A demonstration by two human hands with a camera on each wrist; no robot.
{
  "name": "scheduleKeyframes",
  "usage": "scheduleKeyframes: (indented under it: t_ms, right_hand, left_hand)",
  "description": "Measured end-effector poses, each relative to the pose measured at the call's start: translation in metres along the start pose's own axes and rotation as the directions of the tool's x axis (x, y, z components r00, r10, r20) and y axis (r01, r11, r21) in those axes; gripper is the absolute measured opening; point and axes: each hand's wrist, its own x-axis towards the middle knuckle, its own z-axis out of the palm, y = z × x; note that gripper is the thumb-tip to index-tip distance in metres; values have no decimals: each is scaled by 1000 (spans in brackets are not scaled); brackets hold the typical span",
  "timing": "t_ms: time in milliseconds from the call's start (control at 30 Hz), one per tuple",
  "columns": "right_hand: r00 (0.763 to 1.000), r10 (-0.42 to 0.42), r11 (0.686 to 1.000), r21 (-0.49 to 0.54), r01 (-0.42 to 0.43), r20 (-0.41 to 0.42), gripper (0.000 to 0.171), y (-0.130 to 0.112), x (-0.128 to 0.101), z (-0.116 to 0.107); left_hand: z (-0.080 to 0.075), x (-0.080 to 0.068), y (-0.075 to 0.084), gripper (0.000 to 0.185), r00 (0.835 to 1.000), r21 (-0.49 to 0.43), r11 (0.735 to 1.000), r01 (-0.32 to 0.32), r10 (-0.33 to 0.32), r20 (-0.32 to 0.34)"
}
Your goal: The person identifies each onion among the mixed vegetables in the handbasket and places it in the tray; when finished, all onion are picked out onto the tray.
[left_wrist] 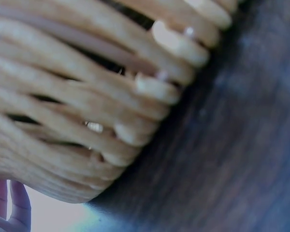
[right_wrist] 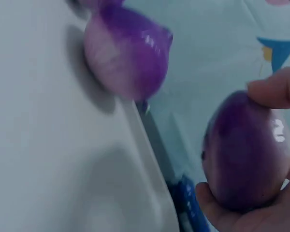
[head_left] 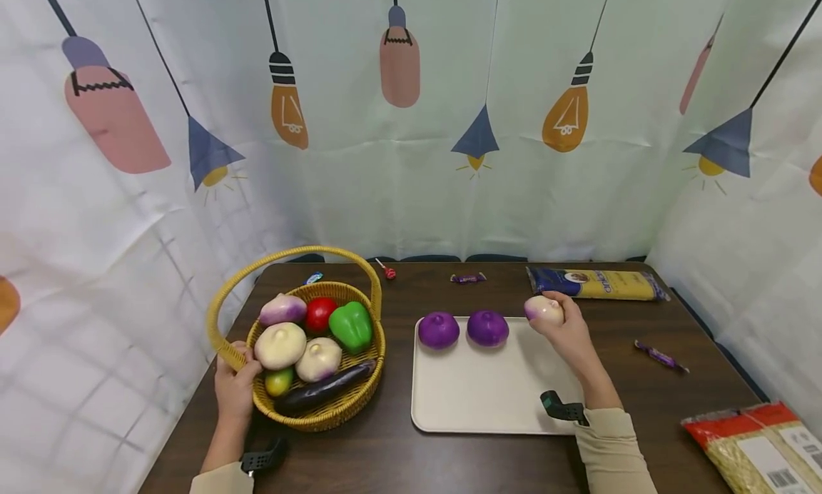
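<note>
Beige sleeves (head_left: 613, 447) with dark straps (head_left: 565, 410) at the wrists come in over the near edge of the bench (head_left: 398, 458). At the end of one, the right hand (head_left: 568, 337) holds up an onion (head_left: 544, 310) by the far right corner of the tray (head_left: 475, 401), fingers (right_wrist: 232, 222) clamped on opposite sides of it. Two purple onions (head_left: 488, 329) sit along the tray's far edge, one of them in the far left corner. The right forearm hangs across the tray's right side and hides its near right corner.

Left of the tray, a strip of bench between them, stands the basket (head_left: 349, 408). The left hand (head_left: 236, 387) grips its left side by the handle (head_left: 308, 250), which arches up over the load: pale onions (head_left: 279, 346), a tomato (head_left: 321, 315), a pepper (head_left: 351, 328), an eggplant (head_left: 327, 390) and a small yellow-green fruit (head_left: 279, 382).

Just beyond the held onion, a pasta pack (head_left: 597, 283) lies along the bench's far edge near the right corner. A lollipop (head_left: 389, 273) and wrapped sweets (head_left: 468, 278) line that edge too; another sweet (head_left: 661, 356) lies right of the tray. A noodle bag (head_left: 758, 447) fills the near right corner. Behind hangs a lamp-print curtain (head_left: 411, 187).
</note>
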Motion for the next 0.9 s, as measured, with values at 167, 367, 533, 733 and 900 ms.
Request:
scheduleKeyframes:
  t_ms: [167, 367, 533, 733, 900]
  right_hand:
    - [998, 39, 996, -81, -34, 57, 84, 19, 2, -11]
    - [989, 28, 984, -179, -2, 146, 89, 31, 2, -16]
    - [978, 32, 972, -233, 17, 206, 91, 39, 4, -12]
    - [978, 24, 972, -235, 25, 205, 93, 39, 3, -10]
    - [986, -33, 964, -256, 76, 166, 86, 25, 1, -13]
  left_hand:
    - [1, 1, -2, 15, 1000, 0, 1000, 0, 0, -9]
    - [1, 1, 1, 14, 1000, -1, 1000, -2, 2, -8]
    - [2, -4, 15, 13, 1000, 13, 1000, 16, -16, 6]
    - [6, -10, 31, 12, 1000, 5, 1000, 24, -24, 18]
    - [6, -9, 31, 12, 1000, 15, 999, 28, -28, 11]
